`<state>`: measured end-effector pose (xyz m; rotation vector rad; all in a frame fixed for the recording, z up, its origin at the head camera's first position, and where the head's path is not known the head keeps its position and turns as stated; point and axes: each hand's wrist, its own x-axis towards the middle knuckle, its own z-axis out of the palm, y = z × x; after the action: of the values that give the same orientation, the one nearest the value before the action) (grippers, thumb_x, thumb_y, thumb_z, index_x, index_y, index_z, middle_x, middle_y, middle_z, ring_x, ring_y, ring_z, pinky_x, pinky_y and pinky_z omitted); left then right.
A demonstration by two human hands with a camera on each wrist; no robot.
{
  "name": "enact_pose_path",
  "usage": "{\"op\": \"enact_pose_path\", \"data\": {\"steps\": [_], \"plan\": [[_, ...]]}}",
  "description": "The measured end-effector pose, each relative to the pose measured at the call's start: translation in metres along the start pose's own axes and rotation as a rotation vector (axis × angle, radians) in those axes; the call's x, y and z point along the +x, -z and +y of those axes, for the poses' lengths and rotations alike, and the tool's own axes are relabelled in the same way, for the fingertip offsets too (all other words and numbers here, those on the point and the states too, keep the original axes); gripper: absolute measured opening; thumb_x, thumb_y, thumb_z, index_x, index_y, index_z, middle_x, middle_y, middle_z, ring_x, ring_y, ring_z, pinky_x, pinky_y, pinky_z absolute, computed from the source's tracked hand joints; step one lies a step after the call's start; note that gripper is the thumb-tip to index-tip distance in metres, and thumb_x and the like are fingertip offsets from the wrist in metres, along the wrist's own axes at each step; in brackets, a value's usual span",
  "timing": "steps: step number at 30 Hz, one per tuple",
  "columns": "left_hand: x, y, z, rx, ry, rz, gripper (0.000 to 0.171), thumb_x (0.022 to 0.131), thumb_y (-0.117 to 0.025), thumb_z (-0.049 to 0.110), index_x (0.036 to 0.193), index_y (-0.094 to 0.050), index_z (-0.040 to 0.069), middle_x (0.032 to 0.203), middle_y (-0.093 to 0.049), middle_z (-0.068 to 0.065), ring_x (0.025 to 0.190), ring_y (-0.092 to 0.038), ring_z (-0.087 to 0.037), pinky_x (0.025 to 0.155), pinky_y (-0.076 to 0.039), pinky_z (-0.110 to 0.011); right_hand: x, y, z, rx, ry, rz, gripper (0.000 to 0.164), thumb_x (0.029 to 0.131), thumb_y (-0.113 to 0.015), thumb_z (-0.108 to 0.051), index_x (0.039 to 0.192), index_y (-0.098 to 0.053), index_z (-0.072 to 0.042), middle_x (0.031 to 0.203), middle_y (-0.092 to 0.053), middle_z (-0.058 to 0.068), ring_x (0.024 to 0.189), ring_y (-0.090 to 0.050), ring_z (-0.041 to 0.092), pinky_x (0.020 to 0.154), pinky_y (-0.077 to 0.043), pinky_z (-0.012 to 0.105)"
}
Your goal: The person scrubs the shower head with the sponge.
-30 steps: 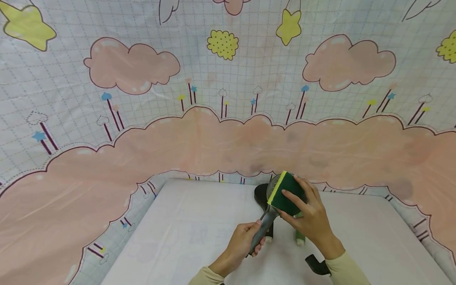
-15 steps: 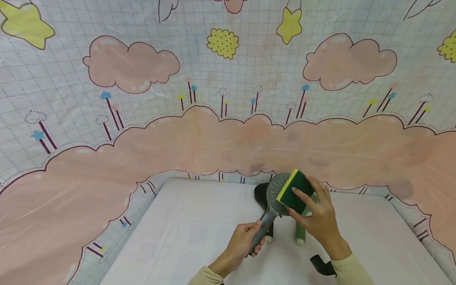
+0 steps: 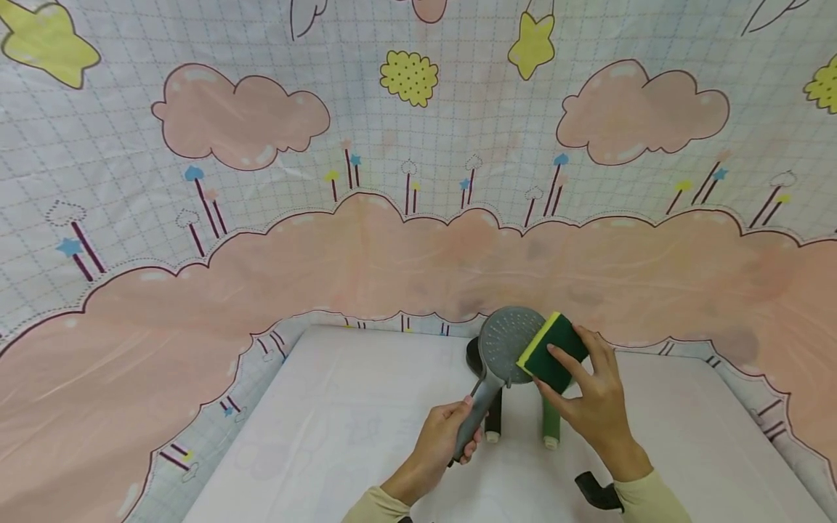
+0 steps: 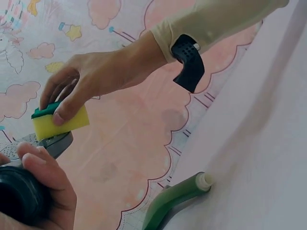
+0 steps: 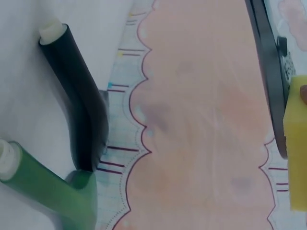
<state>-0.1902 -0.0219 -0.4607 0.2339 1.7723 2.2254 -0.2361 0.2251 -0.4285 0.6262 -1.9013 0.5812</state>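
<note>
My left hand (image 3: 438, 443) grips the handle of a grey shower head (image 3: 506, 341), raised with its nozzle face showing. In my right hand (image 3: 598, 410) is a sponge (image 3: 556, 356), yellow on one side and dark green on the other, pinched between thumb and fingers. The yellow side meets the right part of the nozzle face. From the left wrist view, the sponge (image 4: 62, 122) sits on the shower head's rim. Only the sponge's yellow side (image 5: 296, 143) and the shower head's edge (image 5: 273, 81) appear in the right wrist view.
Behind the hands, a black shower-head-shaped piece (image 3: 493, 421) and a green one (image 3: 551, 421) lie on the white table (image 3: 327, 414), pale ends toward me. A patterned sheet (image 3: 392, 269) rises at the back. A black mount (image 3: 598, 492) is at the right sleeve.
The sponge has slid right across the nozzle face with my right hand, uncovering most of it. My left hand has lifted and tilted the shower head slightly, keeping its grip.
</note>
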Motion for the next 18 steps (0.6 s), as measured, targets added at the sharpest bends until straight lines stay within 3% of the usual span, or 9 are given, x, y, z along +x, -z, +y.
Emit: {"op": "enact_pose_path", "data": {"steps": [18], "plan": [[0.007,-0.002,0.007,-0.05,-0.022,0.009,0.051,0.103,-0.042,0.045,0.111,-0.061,-0.002,0.078,-0.06,0.0,0.058,-0.05,-0.007,0.05,-0.043,-0.02,-0.011,-0.013,-0.019,0.064,0.045,-0.052,0.056,0.091,-0.055,-0.062,0.111,-0.072,-0.013,0.14,-0.051,0.024,0.125,-0.046,0.043,0.116,-0.02,0.013]]}}
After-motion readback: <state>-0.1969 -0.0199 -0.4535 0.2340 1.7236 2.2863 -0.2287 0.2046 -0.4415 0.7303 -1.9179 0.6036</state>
